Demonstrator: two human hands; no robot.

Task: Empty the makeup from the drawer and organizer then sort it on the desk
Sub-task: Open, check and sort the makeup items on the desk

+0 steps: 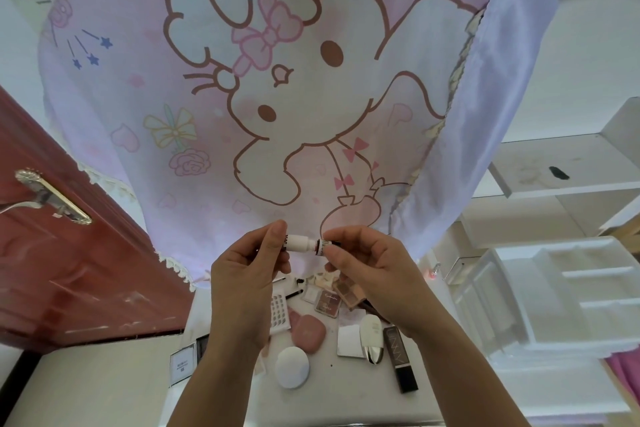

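Above desk (322,399), left hand (242,270) and right hand (367,267) pinching small white tube (300,242)

Counter (346,381) is pretty packed tbh. The only real open patch is the near strip between the round white compact (292,371) and the black lipstick box (400,360), running down to the front edge. Behind that it's a row of stuff: pink case (308,329), a slim gap, then a square mirror (349,340) with a white bottle (371,333) right against it. The palettes (327,302) at the back are too blurry to say if anything fits between them. The right side is walled off by the big white organizer (554,288). There's a red door (69,270) off to the left, and a curtain (277,114) hangs over the back edge.
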